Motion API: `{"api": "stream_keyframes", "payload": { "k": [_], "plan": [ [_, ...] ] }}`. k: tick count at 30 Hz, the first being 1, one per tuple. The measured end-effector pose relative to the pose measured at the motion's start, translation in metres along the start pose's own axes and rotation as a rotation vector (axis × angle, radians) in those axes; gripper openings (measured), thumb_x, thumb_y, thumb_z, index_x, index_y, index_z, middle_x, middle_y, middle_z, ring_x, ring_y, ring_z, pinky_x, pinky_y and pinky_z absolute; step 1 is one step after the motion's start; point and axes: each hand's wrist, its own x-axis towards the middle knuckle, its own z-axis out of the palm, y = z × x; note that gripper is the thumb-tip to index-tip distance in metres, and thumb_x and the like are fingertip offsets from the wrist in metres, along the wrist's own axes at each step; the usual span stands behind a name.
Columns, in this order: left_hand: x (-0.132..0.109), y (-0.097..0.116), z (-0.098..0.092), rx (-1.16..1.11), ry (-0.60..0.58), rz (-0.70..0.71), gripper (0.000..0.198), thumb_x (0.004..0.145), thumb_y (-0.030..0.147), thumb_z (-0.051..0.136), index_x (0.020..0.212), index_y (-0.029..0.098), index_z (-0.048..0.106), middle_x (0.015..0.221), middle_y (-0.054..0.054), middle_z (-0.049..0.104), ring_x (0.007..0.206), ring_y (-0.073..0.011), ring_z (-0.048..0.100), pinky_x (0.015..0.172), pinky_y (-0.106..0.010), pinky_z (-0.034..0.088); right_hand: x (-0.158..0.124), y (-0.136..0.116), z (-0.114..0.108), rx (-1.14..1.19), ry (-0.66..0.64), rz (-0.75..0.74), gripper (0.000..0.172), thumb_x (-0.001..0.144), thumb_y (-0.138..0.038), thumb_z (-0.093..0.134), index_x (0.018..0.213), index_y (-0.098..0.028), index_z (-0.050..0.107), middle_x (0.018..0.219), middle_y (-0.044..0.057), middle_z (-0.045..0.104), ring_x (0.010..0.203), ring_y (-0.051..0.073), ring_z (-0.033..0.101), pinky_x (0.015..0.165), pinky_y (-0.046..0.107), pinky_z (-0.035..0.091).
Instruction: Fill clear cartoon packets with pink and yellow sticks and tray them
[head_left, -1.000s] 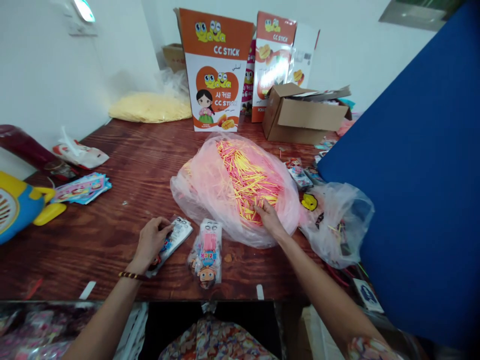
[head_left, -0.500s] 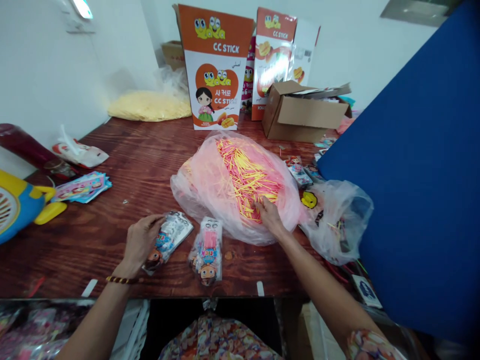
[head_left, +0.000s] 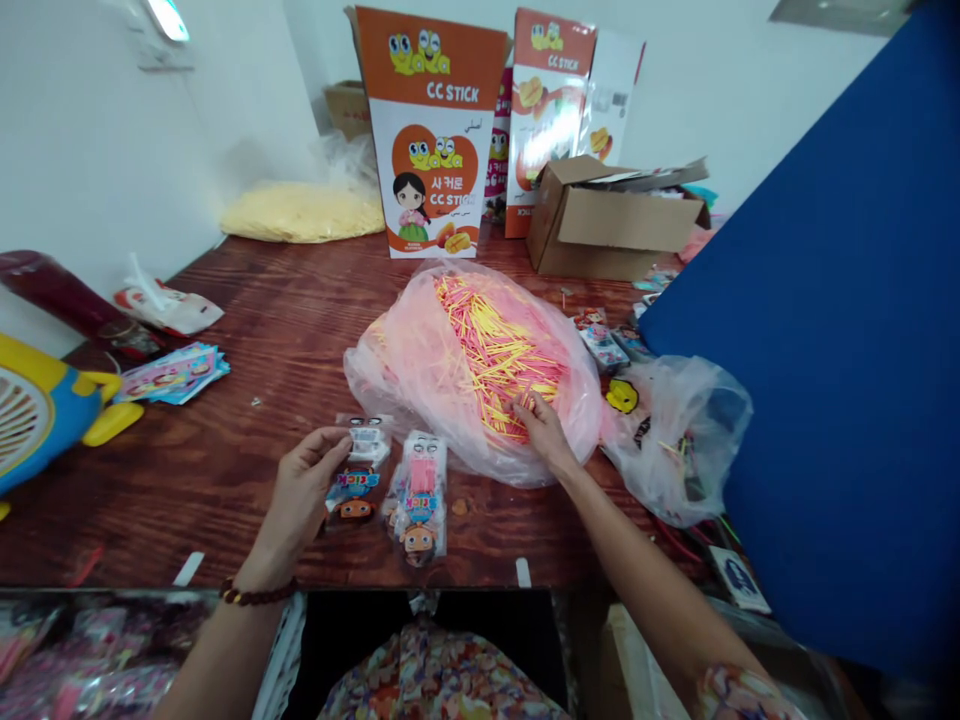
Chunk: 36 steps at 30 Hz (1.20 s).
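Note:
My left hand [head_left: 306, 490] pinches a clear printed packet [head_left: 358, 482] between thumb and fingers, close over the wooden table. Beside it on the right lies a small pile of the same packets [head_left: 421, 505], the top one with pink sticks showing inside. A big translucent pink plastic bag [head_left: 409, 375] lies open in the middle, full of thin pink and yellow sticks [head_left: 495, 335]. At the lower right of that heap, my right hand [head_left: 547, 435] has its fingertips closed on a few sticks; how many is hidden.
Behind the bag stand a CC Stick carton [head_left: 435, 170] and an open brown box [head_left: 622, 230]. A smaller clear bag [head_left: 682, 440] and a blue panel [head_left: 825, 380] border the right. Far left are a yellow-blue fan [head_left: 45, 410] and flat wrappers [head_left: 176, 375].
My left hand has moved slightly right and turned its packet from slanted to nearly upright, beside the pile. My right hand stays at the sticks, its fingers shifted slightly.

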Motion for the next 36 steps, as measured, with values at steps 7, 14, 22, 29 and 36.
{"api": "stream_keyframes", "payload": {
  "k": [7, 14, 22, 29, 36],
  "plan": [
    [-0.003, -0.007, 0.006, -0.016, -0.008, -0.026, 0.041, 0.056, 0.04, 0.085, 0.084, 0.017, 0.065, 0.074, 0.001, 0.069, 0.063, -0.0135, 0.062, 0.06, -0.025, 0.052, 0.0, 0.003, 0.001, -0.006, -0.022, 0.019, 0.025, 0.081, -0.046, 0.05, 0.089, -0.023, 0.05, 0.086, 0.003, 0.068, 0.09, 0.021, 0.065, 0.09, 0.037, 0.048],
    [0.022, -0.014, -0.018, 0.29, -0.004, 0.103, 0.032, 0.061, 0.044, 0.078, 0.077, 0.017, 0.07, 0.071, -0.001, 0.069, 0.064, -0.015, 0.06, 0.061, -0.025, 0.048, 0.001, 0.0, 0.0, -0.039, 0.006, -0.034, 0.029, 0.082, -0.05, 0.047, 0.088, -0.022, 0.054, 0.084, 0.005, 0.07, 0.09, 0.022, 0.065, 0.092, 0.038, 0.047],
    [0.044, -0.027, -0.037, 0.892, 0.011, 0.233, 0.032, 0.078, 0.046, 0.058, 0.086, 0.019, 0.073, 0.086, -0.007, 0.077, 0.077, -0.0222, 0.068, 0.068, -0.028, 0.048, 0.01, -0.008, -0.015, -0.358, -0.089, -0.1, 0.026, 0.088, -0.046, 0.045, 0.079, -0.022, 0.05, 0.073, 0.002, 0.062, 0.073, 0.019, 0.058, 0.073, 0.032, 0.047],
    [0.042, -0.02, -0.036, 1.225, 0.041, 0.298, 0.034, 0.089, 0.041, 0.05, 0.098, 0.024, 0.077, 0.095, -0.01, 0.079, 0.086, -0.026, 0.072, 0.071, -0.028, 0.048, 0.014, -0.027, 0.006, -0.753, -0.296, -0.184, 0.014, 0.091, -0.018, 0.044, 0.085, -0.018, 0.057, 0.093, 0.009, 0.065, 0.087, 0.021, 0.057, 0.085, 0.034, 0.044],
    [0.041, -0.014, -0.042, 1.22, 0.039, 0.31, 0.041, 0.09, 0.04, 0.045, 0.107, 0.019, 0.075, 0.107, -0.013, 0.077, 0.095, -0.0293, 0.071, 0.078, -0.033, 0.049, 0.011, -0.034, 0.029, -0.881, -0.326, -0.179, 0.025, 0.085, -0.001, 0.041, 0.097, -0.012, 0.06, 0.11, 0.019, 0.064, 0.106, 0.026, 0.055, 0.098, 0.039, 0.04]
  ]
}}
